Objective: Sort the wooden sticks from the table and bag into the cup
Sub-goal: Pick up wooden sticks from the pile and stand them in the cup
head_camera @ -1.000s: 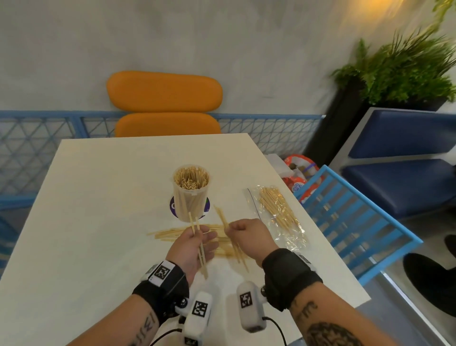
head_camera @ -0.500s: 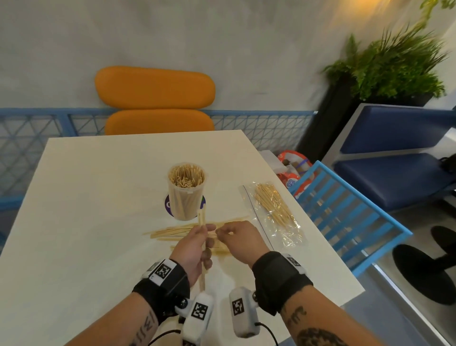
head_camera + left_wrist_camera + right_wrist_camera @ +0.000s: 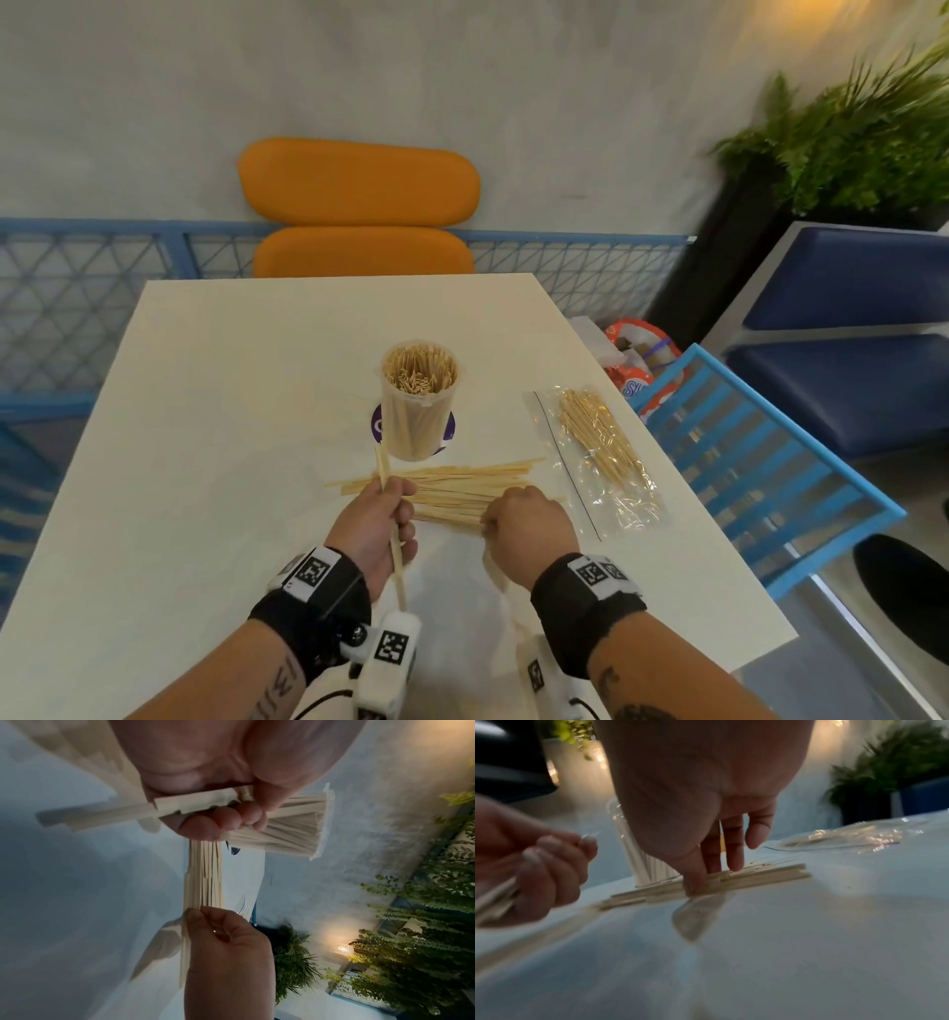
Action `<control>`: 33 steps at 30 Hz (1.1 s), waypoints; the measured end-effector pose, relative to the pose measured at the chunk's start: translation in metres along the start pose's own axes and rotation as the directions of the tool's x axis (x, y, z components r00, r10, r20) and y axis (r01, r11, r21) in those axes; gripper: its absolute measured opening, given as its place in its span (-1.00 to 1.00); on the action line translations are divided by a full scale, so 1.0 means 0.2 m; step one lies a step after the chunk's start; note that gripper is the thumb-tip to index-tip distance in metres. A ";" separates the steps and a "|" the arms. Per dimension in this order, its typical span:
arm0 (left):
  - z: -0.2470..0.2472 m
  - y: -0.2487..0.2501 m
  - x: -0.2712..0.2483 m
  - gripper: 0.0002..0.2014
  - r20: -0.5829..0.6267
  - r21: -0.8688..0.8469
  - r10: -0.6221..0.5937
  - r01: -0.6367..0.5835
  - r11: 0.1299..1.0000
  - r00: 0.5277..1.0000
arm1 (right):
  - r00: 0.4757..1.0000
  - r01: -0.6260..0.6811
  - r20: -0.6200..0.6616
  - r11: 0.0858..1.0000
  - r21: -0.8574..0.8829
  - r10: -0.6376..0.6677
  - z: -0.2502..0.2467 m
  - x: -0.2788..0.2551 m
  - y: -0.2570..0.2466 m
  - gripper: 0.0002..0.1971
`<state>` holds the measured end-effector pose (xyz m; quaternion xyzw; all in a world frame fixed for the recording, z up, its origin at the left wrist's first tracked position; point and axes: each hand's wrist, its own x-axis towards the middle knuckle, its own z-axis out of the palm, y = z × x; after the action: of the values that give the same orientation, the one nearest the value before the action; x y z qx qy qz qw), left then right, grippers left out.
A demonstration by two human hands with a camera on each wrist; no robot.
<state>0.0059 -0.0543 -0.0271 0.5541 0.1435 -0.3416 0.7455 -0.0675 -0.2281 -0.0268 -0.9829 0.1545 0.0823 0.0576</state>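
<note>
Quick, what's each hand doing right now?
Left hand: closed, gripping a few wooden sticks.
Right hand: open, fingertips pressing on the stick pile.

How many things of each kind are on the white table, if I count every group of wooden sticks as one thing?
Cups: 1, the cup, packed with sticks.
Bags: 1, the clear bag, with sticks inside.
Loose stick piles: 1, the pile on the table under the right hand.
Held bundles: 1, the bundle gripped by the left hand.
Total: 4.

Left hand (image 3: 377, 519) fisted, right hand (image 3: 529, 524) fingers (image 3: 734, 850) downward.
</note>
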 end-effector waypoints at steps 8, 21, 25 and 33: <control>0.06 0.00 -0.03 -0.78 0.040 0.038 0.033 -0.035 0.999 0.999 | 0.982 -0.187 0.086 0.908 0.375 0.167 -0.12 -0.01 0.06 -0.77; 0.34 0.01 -0.08 -0.74 0.211 -0.077 0.035 -0.019 0.997 0.977 | 0.973 -0.212 0.126 0.525 0.824 0.195 -0.21 -0.07 -0.07 -0.81; 0.33 0.03 -0.08 -0.77 0.221 0.001 0.049 -0.051 0.999 0.974 | 0.989 -0.132 0.067 0.568 0.812 0.134 -0.23 -0.07 -0.02 -0.78; 0.30 0.02 -0.12 -0.81 0.261 0.286 0.082 -0.158 0.945 0.962 | 0.955 0.093 -0.258 0.678 0.729 0.147 -0.44 0.03 -0.08 -0.53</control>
<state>-0.0186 -0.1002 0.0105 0.6235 -0.0382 -0.3791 0.6827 -0.0445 -0.2263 0.0604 -0.8751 0.1958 -0.1335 0.4219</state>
